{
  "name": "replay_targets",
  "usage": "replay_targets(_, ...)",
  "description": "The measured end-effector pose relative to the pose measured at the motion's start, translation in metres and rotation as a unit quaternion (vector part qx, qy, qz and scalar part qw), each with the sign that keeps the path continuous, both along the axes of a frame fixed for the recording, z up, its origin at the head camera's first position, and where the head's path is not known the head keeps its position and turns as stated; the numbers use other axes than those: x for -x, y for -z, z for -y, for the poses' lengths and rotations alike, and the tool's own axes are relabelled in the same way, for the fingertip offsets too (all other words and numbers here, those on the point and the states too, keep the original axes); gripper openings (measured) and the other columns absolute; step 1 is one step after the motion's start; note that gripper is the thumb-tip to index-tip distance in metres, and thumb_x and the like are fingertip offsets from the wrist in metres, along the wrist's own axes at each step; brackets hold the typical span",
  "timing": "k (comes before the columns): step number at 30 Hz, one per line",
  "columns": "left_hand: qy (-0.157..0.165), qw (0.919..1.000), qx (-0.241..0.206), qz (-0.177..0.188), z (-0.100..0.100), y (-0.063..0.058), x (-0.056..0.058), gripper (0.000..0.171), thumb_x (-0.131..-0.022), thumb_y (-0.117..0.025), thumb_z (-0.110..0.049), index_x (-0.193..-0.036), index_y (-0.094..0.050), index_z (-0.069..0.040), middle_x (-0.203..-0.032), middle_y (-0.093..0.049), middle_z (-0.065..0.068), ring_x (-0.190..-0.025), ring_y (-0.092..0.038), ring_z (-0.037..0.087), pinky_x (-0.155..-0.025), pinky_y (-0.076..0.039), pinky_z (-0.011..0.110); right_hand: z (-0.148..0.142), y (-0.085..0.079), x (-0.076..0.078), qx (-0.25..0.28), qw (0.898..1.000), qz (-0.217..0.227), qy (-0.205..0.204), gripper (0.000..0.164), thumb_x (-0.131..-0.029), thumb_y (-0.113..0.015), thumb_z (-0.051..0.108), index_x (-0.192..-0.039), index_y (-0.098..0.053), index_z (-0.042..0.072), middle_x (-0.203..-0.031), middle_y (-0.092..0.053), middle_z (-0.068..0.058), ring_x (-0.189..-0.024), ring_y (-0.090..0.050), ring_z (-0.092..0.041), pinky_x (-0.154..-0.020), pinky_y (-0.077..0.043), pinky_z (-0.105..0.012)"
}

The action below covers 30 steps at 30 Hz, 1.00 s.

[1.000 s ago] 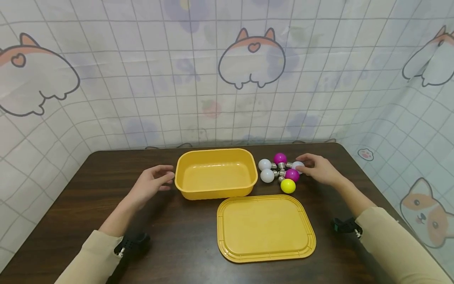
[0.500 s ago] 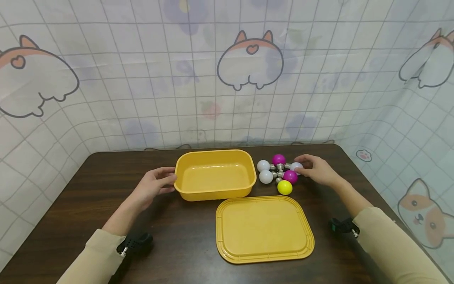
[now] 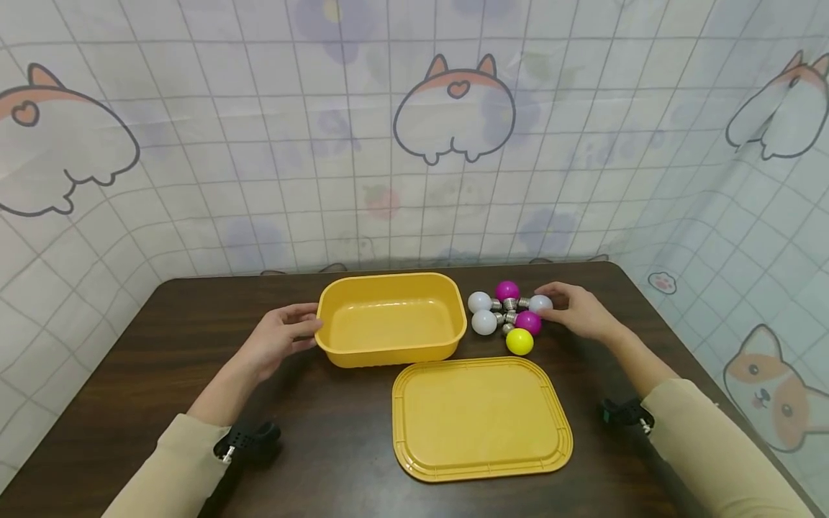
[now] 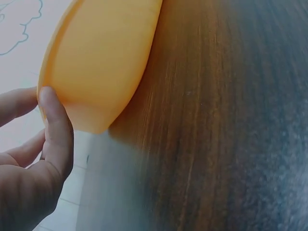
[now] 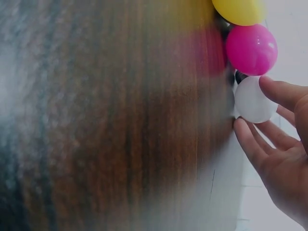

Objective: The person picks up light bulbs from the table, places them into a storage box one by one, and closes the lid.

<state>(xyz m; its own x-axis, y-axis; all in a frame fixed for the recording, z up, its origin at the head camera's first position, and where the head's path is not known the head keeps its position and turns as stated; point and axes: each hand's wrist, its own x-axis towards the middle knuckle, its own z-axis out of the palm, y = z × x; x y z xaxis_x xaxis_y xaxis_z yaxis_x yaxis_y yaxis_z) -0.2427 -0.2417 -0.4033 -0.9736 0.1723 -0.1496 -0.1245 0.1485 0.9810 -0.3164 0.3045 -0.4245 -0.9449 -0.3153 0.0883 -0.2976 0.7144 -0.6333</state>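
Observation:
My left hand [image 3: 272,339] is at the left end of a yellow plastic tub [image 3: 392,356]. Its thumb and fingertips touch the end wall at the rim, and the thumb [image 4: 57,125] lies against the outside of the wall. Right of the tub lies a cluster of light bulbs, screw bases together: white, magenta [image 3: 528,323] and yellow [image 3: 519,342]. At the cluster's right side my right hand [image 3: 579,311] has thumb and fingers round a white light bulb [image 5: 254,102]; the thumb overlaps its top in the right wrist view. Its base points into the cluster.
A flat yellow lid [image 3: 482,421] lies in front of the tub and bulbs, its back edge close to the tub. All stand on a dark wooden table [image 3: 337,432]. A printed cloth wall [image 3: 421,194] rises behind the table and along both sides.
My left hand has come slightly right, from just beside the tub to contact with its end. The yellow light bulb has shifted a little left. The right hand stays at the white light bulb.

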Motion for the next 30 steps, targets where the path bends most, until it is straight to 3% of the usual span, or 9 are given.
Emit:
replay_targets(22,0.016,0.9995,-0.024,0.014,0.005,0.0,0.005,0.064,-0.101,-0.068,-0.013,-0.154,-0.037,0.005,-0.139,-0.051,0.023,-0.102,-0.067,0.016,-0.092,-0.057,0.031,-0.003,-0.004,-0.001,0.011,1.0,0.001,-0.008,0.045,-0.099,-0.072,0.021,-0.135,-0.059,-0.003,-0.131,-0.061,-0.027,-0.12,-0.059,-0.049,-0.101,-0.049,-0.061)
replay_targets(30,0.017,0.9993,-0.028,0.019,0.006,0.003,0.008,0.065,-0.101,-0.068,-0.011,-0.155,-0.037,0.005,-0.139,-0.052,0.023,-0.101,-0.067,0.016,-0.09,-0.058,0.03,-0.004,-0.01,-0.008,0.012,1.0,0.003,-0.003,0.045,-0.098,-0.072,0.02,-0.135,-0.058,-0.003,-0.129,-0.061,-0.027,-0.119,-0.06,-0.048,-0.099,-0.05,-0.061)
